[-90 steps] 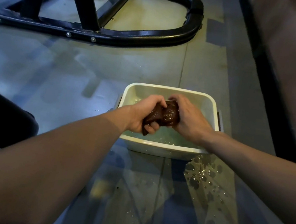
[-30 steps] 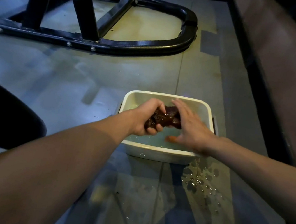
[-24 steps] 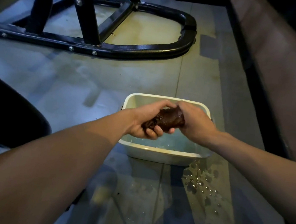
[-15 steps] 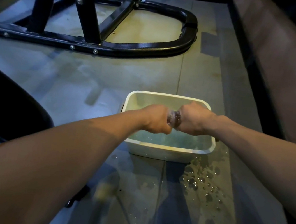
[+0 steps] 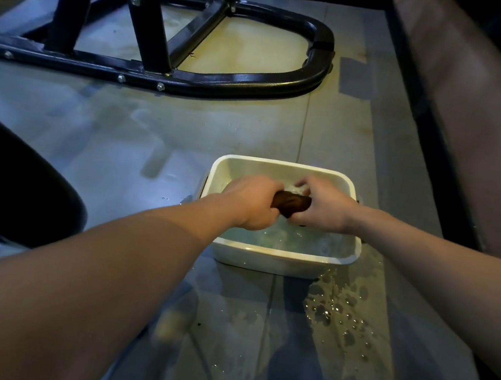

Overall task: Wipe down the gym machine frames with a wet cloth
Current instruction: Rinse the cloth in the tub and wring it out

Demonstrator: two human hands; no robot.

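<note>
Head view: both hands, left hand (image 5: 255, 201) and right hand (image 5: 323, 209), clench the cloth (image 5: 292, 202) over the basin (image 5: 274, 261), water inside, so likely wringing. Frame (image 5: 244, 82) sits well apart and shows no sign of wiping; all wiping looks left.

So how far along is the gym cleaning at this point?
Early. Done: the cloth is soaked, and water is splashed on the floor. In hand: the left hand and right hand grip it over the tub of water. Left: wiping the black machine frame, not yet touched.
</note>
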